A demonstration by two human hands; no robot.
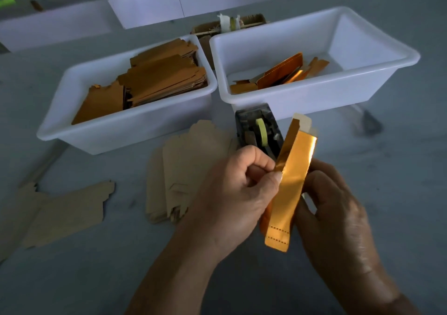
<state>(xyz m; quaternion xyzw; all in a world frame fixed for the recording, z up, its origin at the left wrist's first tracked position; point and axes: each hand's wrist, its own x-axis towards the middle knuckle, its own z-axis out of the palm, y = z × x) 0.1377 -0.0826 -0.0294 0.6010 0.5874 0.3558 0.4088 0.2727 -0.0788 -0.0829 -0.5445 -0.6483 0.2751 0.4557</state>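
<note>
Near the dispenser (256, 130), left hand (232, 193) pinches and right hand (338, 208) grips the carton (292, 184); squeezing too hard could crease its glossy wall.

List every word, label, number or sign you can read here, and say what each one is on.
None: no readable text shows anywhere.
The gold carton, held by the left hand and the right hand, bears only two dotted lines, no print.
The tape dispenser, the two white tubs and the flat cardboard blanks show no lettering.
</note>
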